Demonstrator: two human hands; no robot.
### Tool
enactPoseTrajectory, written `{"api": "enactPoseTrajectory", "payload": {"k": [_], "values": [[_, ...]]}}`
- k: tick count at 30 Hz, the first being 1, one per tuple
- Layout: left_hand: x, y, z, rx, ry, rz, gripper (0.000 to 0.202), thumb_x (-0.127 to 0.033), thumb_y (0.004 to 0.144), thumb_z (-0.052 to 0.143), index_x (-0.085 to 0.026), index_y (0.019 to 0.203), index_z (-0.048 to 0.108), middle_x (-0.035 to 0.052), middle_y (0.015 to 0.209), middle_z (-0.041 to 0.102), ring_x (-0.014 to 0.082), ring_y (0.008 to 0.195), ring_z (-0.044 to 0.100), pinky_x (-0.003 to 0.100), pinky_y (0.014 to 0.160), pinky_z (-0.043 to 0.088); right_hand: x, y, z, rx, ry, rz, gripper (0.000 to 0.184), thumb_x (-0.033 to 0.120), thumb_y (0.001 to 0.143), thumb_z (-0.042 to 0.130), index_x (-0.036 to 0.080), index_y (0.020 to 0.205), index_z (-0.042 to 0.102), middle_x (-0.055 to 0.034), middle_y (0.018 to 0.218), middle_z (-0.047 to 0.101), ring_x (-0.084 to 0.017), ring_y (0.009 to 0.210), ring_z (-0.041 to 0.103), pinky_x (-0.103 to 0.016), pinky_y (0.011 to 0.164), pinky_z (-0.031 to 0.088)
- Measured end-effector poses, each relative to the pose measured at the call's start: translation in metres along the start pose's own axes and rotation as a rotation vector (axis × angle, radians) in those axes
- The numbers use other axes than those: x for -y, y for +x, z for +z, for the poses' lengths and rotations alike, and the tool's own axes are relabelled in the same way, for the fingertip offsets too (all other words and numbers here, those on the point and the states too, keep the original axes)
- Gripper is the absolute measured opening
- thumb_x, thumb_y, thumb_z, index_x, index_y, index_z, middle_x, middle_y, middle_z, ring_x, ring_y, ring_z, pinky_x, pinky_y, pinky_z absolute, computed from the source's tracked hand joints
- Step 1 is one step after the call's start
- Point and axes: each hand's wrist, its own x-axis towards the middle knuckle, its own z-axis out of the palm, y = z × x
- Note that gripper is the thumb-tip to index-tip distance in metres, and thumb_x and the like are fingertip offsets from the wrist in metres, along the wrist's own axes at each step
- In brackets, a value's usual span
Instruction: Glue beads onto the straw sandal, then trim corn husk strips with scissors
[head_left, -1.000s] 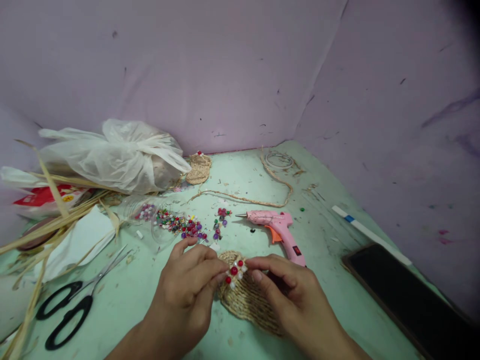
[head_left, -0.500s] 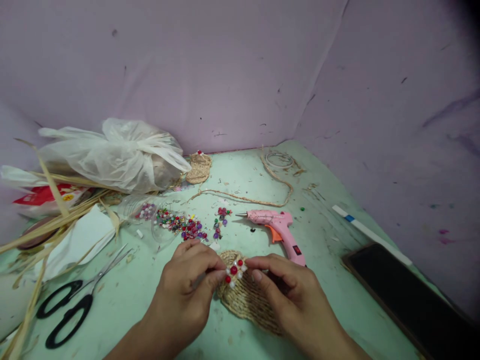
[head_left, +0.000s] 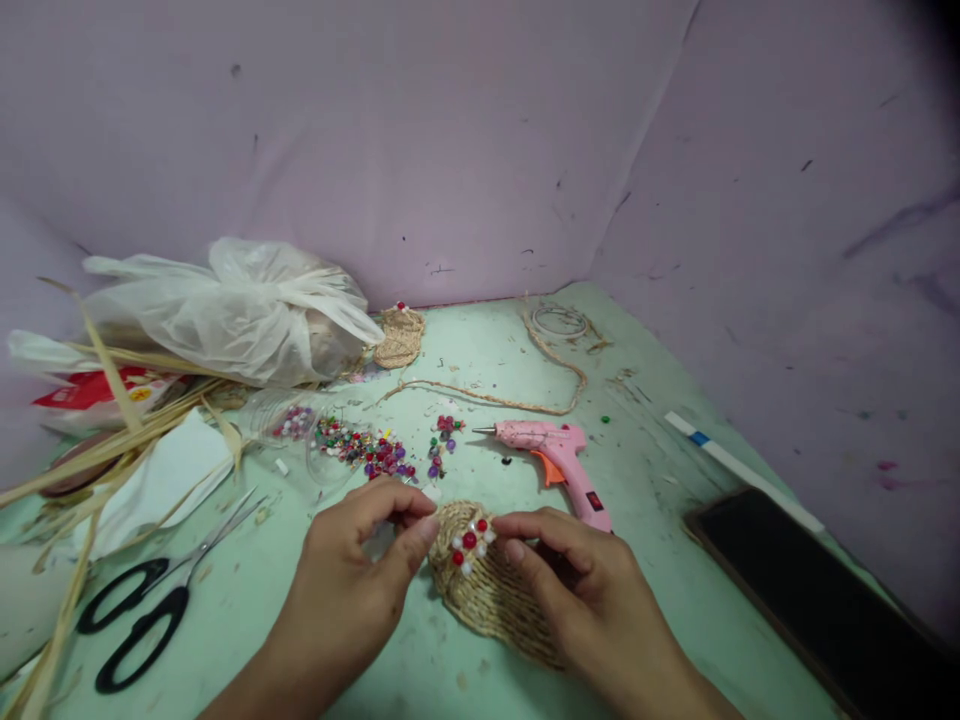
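Observation:
A small woven straw slipper (head_left: pixel 480 600) lies on the green table near me, with a cluster of red and white beads (head_left: pixel 470 542) on its strap. My right hand (head_left: pixel 577 590) pinches the slipper's strap beside the beads. My left hand (head_left: pixel 360 580) hovers just left of the slipper, thumb and fingers curled together in a pinch; what it holds, if anything, I cannot make out. A pile of coloured beads (head_left: pixel 360 450) lies just beyond my hands.
A pink glue gun (head_left: pixel 551 450) lies right of the beads. Black scissors (head_left: pixel 142 600) and straw strips (head_left: pixel 97 440) are at left, with a white plastic bag (head_left: pixel 240 310) behind. A second straw slipper (head_left: pixel 397 335), twine (head_left: pixel 525 400), a dark phone (head_left: pixel 810 590) at right.
My left hand has drawn back to the left, away from the beads on the slipper. My right hand has stayed on the strap.

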Motion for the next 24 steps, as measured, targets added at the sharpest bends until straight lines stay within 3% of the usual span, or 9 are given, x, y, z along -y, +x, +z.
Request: {"api": "enactPoseTrajectory", "payload": {"k": [3,6,12,17,24], "values": [[-0.0034,0.0017,0.0061,0.057,-0.075,-0.184,0.015,-0.033,0.065,0.058,-0.019,0.061,0.062,-0.0007,0.058,0.061,0.0147,0.058,0.055,0.023,0.056,0.043,-0.0004,0.0000,0.0004,-0.007,0.001,0.000,0.018,0.024,0.081,0.050,0.024,0.087,0.067,-0.0012,0.082,0.069,-0.015,0.073,0.063,-0.025,0.065,0.049],[-0.0036,0.0015,0.0089,0.080,-0.099,-0.264,0.017,-0.035,0.061,0.059,-0.018,0.061,0.062,-0.0002,0.059,0.060,0.0150,0.060,0.054,0.024,0.058,0.042,-0.0004,-0.0003,0.0004,-0.012,-0.003,-0.001,0.018,0.024,0.081,0.050,0.023,0.087,0.067,-0.0011,0.081,0.069,-0.015,0.073,0.063,-0.025,0.065,0.049],[-0.0047,0.0011,0.0053,0.125,-0.103,-0.262,0.025,-0.040,0.066,0.053,-0.018,0.059,0.059,0.0000,0.058,0.058,0.0149,0.061,0.051,0.025,0.061,0.040,0.0006,0.0008,0.0001,-0.008,0.003,0.006,0.018,0.024,0.081,0.050,0.024,0.087,0.067,-0.0010,0.082,0.069,-0.015,0.073,0.063,-0.025,0.067,0.049],[-0.0069,0.0020,0.0080,0.156,-0.112,-0.348,0.022,-0.039,0.060,0.057,-0.017,0.058,0.058,-0.0003,0.057,0.056,0.0148,0.059,0.050,0.025,0.059,0.039,-0.0014,0.0018,0.0010,-0.003,-0.007,0.008,0.017,0.024,0.081,0.051,0.024,0.088,0.067,-0.0011,0.082,0.069,-0.015,0.074,0.063,-0.025,0.066,0.049],[-0.0046,0.0028,0.0081,0.181,-0.144,-0.348,0.019,-0.036,0.060,0.057,-0.017,0.059,0.059,-0.0002,0.058,0.057,0.0147,0.060,0.050,0.025,0.059,0.039,-0.0003,0.0001,-0.0001,0.000,0.001,0.004,0.017,0.024,0.081,0.051,0.024,0.087,0.067,-0.0008,0.082,0.069,-0.015,0.074,0.063,-0.025,0.066,0.049]]}}
